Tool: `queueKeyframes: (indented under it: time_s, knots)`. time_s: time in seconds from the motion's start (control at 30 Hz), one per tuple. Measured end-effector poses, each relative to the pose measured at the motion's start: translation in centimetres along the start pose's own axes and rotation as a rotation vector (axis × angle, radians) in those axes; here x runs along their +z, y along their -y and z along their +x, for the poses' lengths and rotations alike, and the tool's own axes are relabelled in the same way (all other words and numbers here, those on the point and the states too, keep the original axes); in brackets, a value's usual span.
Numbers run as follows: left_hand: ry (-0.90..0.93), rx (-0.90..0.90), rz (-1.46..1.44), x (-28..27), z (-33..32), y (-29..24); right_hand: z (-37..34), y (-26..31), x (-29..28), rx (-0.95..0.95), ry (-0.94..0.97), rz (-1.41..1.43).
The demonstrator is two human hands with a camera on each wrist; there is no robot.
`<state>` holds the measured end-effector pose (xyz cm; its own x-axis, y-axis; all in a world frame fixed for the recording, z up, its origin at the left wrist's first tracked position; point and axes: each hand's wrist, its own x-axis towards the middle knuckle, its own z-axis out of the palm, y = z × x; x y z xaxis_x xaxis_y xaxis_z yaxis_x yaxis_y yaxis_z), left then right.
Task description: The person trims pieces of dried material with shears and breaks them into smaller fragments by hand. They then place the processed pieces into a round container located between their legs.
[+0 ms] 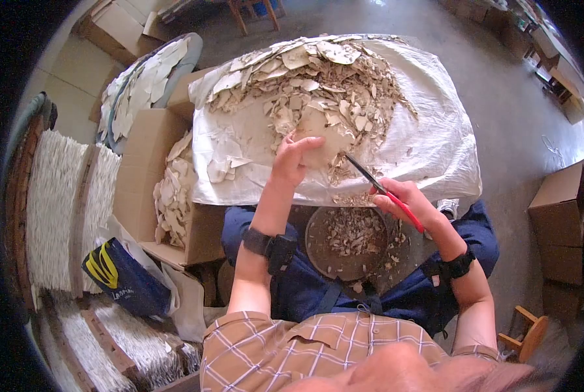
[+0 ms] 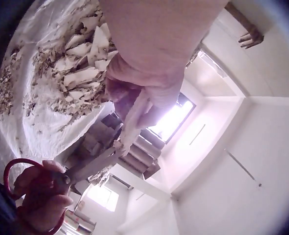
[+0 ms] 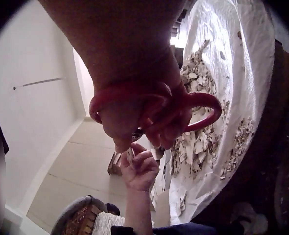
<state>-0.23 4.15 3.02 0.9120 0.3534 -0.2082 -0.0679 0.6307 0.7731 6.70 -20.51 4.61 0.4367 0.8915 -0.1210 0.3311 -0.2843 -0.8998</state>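
Observation:
My left hand [image 1: 292, 158] pinches a flat, cream-coloured, sheet-like piece [image 1: 323, 136] between thumb and fingers, above the white cloth. Seen edge-on in the left wrist view, that piece [image 2: 132, 122] looks thin and rough along its rim. The right hand [image 1: 400, 197] grips red-handled scissors [image 1: 406, 212], with fingers through the loops. Their dark blades [image 1: 364, 170] point up and left at the near edge of the piece; in the left wrist view the blades [image 2: 94, 165] reach its lower end. Behind both hands lies a heap of similar pale flakes [image 1: 305, 81].
White cloth [image 1: 436, 130] spreads under the heap. Below, between the knees, a round pan [image 1: 315, 251] holds small scraps. At left stand a cardboard box [image 1: 138, 157] with larger pieces, a dark blue bag [image 1: 125, 284] and stacked white sheets [image 1: 57, 209]. Cardboard boxes [image 1: 560, 215] stand at right.

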Motion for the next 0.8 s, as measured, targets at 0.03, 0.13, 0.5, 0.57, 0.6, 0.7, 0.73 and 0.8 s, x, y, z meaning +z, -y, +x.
queueKeyframes:
  time_s: [0.03, 0.13, 0.5, 0.57, 0.6, 0.7, 0.73, 0.8]
  knots:
    - [0.004, 0.003, -0.001, 0.1, 0.0, -0.1, 0.1, 0.1, 0.0, -0.002, -0.003, -0.004]
    - [-0.007, 0.023, 0.011, 0.4, 0.0, 0.1, 0.0, 0.1, 0.0, 0.02, 0.018, 0.04]
    - [-0.247, 0.059, -0.076, -0.3, 0.1, 0.0, 0.8, -1.6, 0.9, -0.147, -0.355, -0.678]
    - [-0.282, 0.136, -0.041, -0.1, 0.3, 0.0, 1.2, -3.0, 1.3, -0.121, -0.429, -0.765]
    - [-0.318, 0.216, -0.005, 0.0, 0.3, 0.1, 1.4, -3.3, 1.5, -0.145, -0.472, -0.609]
    - [-0.238, 0.151, 0.078, 0.2, 0.3, 2.0, 2.2, -3.5, 1.6, -0.143, -0.5, -0.113]
    - [-0.232, 0.138, 0.071, 0.7, 0.1, 2.6, 2.7, -2.7, 1.7, -0.124, -0.483, 0.23]
    - [-0.015, 0.149, 0.072, 1.8, -0.5, 3.7, 3.1, -1.2, 1.6, -0.065, -0.509, 0.339]
